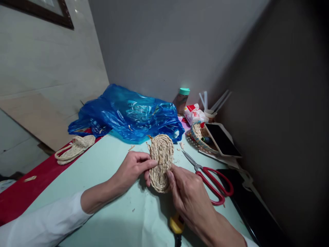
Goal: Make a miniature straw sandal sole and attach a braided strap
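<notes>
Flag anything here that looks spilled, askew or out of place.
Straw scraps lie scattered on the green cloth around the woven oval held by the left hand and right hand. A phone leans tilted across a small basket. Nothing looks damaged.

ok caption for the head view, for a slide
Left hand and right hand hold a woven mat at a green table, scissors alongside.

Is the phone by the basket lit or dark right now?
Dark: the phone shows a plain black screen with no glow. It lies tilted, propped on the rim of the woven basket.
</notes>
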Demonstrator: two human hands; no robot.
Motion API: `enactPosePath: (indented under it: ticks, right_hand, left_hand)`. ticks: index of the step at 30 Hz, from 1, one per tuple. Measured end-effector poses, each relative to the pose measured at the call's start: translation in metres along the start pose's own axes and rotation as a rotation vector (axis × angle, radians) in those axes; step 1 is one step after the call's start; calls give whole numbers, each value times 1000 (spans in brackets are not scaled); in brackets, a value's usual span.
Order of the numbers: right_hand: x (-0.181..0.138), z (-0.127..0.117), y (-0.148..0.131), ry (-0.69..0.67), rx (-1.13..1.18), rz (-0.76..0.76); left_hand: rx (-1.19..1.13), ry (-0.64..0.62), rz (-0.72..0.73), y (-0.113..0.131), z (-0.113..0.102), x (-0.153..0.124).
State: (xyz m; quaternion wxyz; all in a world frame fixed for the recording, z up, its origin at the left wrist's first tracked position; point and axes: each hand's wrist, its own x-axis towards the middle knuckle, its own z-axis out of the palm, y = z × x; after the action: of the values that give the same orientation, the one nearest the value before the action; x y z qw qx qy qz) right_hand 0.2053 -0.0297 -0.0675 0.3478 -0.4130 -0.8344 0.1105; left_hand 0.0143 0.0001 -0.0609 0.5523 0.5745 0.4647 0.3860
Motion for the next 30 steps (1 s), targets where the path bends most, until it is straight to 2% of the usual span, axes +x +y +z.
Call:
enactPosePath:
  ticks: [15,30]
  right_hand:
    - [1,0,-3,-24,73,124]
    - [3,-8,-7,22,131,84]
  left_hand:
    - [30,-3,-11,0,-2,-1]
    - [-249,-26,-52,2,0,-2]
